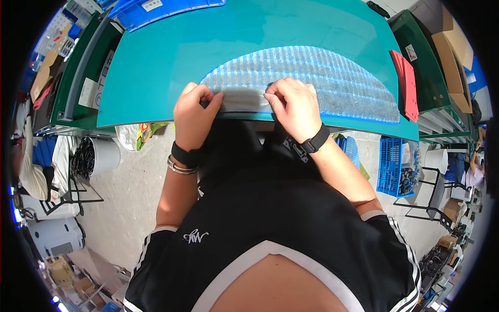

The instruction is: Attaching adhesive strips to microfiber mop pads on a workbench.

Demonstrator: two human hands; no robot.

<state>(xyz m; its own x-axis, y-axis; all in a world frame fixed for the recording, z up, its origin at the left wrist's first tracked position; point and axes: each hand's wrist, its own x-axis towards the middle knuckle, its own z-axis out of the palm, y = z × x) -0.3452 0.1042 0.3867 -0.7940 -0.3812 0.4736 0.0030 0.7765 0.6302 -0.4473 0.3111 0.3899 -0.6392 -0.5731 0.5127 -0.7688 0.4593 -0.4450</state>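
Left hand (pixel 196 109) and right hand (pixel 295 104) are pinching film (pixel 242 98) near the bench's (pixel 150 78) front edge, apparently straightening it; next likely requiring even tension.

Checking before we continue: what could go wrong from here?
The blue-edged sheet lies close to the front edge of the table and might slip off. The left hand and right hand pinch the pale strip; an uneven pull could crease it. The red pieces by the table's right edge might fall.

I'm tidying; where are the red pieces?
In the head view, the red pieces are at the right of the teal table, between the translucent blue sheet and green cabinet.
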